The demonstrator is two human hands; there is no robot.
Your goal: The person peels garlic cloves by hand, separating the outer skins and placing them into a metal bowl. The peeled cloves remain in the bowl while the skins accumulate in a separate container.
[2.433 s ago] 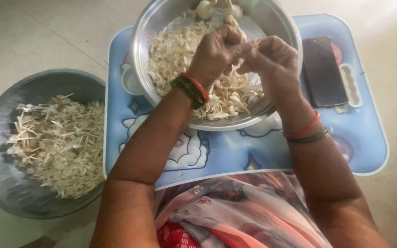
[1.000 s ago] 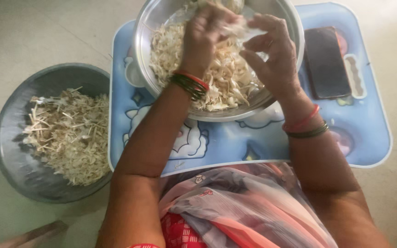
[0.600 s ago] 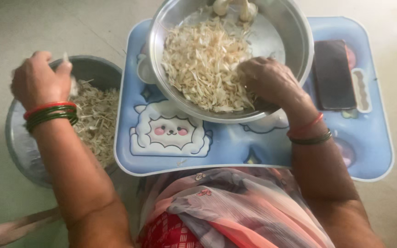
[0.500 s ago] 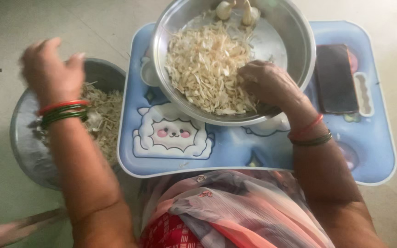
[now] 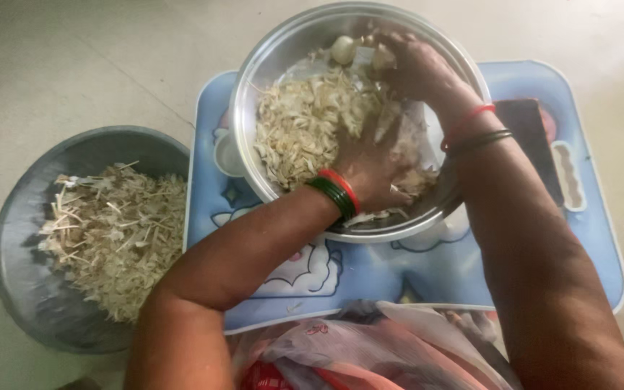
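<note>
Left hand [image 5: 373,162] spread open, palm down on pale garlic peelings [image 5: 305,123] inside steel bowl [image 5: 254,94] on blue worktop [image 5: 413,267]. Right hand [image 5: 413,65] at far side of bowl, fingers curled, apparently around a garlic bulb [image 5: 383,58]. Grey basin [image 5: 30,289] of peelings on floor, left.

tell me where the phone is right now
In the head view the dark phone lies on the right side of the blue tray, just right of the steel bowl, partly hidden behind the right forearm.
</note>
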